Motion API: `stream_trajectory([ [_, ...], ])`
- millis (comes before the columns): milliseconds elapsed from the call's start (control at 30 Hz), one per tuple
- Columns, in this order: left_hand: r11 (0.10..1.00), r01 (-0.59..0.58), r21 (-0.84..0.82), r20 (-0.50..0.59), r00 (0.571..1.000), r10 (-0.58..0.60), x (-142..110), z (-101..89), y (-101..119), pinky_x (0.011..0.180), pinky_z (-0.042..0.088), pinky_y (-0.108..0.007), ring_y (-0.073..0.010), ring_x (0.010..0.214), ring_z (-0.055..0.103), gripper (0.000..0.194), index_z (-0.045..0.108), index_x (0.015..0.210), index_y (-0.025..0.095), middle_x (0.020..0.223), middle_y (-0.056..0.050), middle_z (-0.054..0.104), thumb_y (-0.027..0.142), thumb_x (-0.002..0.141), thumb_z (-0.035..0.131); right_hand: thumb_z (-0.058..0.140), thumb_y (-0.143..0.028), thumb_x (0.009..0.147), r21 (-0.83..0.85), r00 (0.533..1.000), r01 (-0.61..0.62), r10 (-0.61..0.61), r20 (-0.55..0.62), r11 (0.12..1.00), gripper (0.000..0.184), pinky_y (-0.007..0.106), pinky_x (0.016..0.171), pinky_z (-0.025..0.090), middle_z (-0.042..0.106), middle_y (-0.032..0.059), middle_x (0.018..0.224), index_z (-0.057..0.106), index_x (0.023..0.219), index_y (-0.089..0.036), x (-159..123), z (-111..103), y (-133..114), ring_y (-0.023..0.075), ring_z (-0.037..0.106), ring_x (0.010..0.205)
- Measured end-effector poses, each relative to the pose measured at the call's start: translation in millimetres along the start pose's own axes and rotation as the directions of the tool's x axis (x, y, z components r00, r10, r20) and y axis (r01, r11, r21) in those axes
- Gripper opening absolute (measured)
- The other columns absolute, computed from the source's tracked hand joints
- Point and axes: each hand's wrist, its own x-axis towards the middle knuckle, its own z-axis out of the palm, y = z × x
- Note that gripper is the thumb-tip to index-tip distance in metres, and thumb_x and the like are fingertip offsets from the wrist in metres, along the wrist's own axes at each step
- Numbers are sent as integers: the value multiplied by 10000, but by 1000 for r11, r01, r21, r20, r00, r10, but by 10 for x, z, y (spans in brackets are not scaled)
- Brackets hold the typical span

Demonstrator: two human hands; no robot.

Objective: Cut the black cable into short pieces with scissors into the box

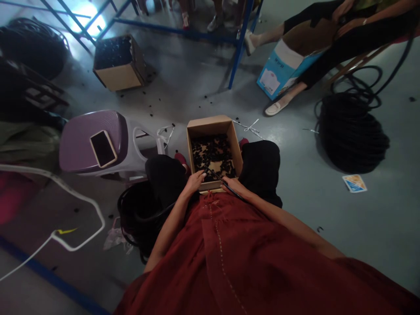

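An open cardboard box (206, 125) stands between my knees, holding many small black pieces (212, 153) on its bottom. My left hand (194, 182) is at the box's near rim, its fingers close to the end of a thin black cable (225, 183). That cable runs across the front corner of the box and through my right hand (234, 186), which grips it just above the rim. Black cloth (261, 173) covers the knee beside the box, and a dark red garment (249, 262) lies over my lap.
A purple stool (92, 142) holding a phone (103, 148) stands left. Black cable coils (352, 133) lie right. A seated person's legs (328, 48) rest beside a blue-and-white carton (282, 70). Another cardboard box (120, 63) and a blue metal frame (241, 43) stand ahead, with black bits scattered on the floor.
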Motion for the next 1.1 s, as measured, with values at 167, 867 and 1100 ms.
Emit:
stream_trajectory([
  [167, 998, 41, -45, -1, 999, -41, -7, 5, -17, 494, 332, -198, -100, 528, 451, 267, 624, 831, 120, 568, 6, 526, 343, 782, 485, 476, -320, 803, 18, 999, -40, 40, -11, 999, 164, 215, 632, 360, 627, 36, 775, 546, 885, -196, 58, 29, 49, 161, 581, 728],
  [867, 983, 42, -178, 182, 983, -9, -438, -44, 517, 497, 394, -189, -72, 540, 514, 278, 534, 1009, 117, 832, -41, 629, 266, 775, 512, 615, -352, 632, 920, 993, 35, 89, -76, 390, 396, 210, 471, 420, 502, -53, 713, 427, 950, -208, 228, -202, -391, 79, 498, 535],
  [1100, 999, -40, 20, 128, 991, 37, -557, -100, 580, 754, 440, -263, -173, 863, 583, 318, 573, 1062, 155, 1004, -64, 636, 225, 752, 550, 624, -308, 614, 940, 990, 10, 128, -57, 341, 392, 203, 487, 419, 498, -55, 725, 432, 946, -225, 251, -181, -354, 77, 497, 550],
])
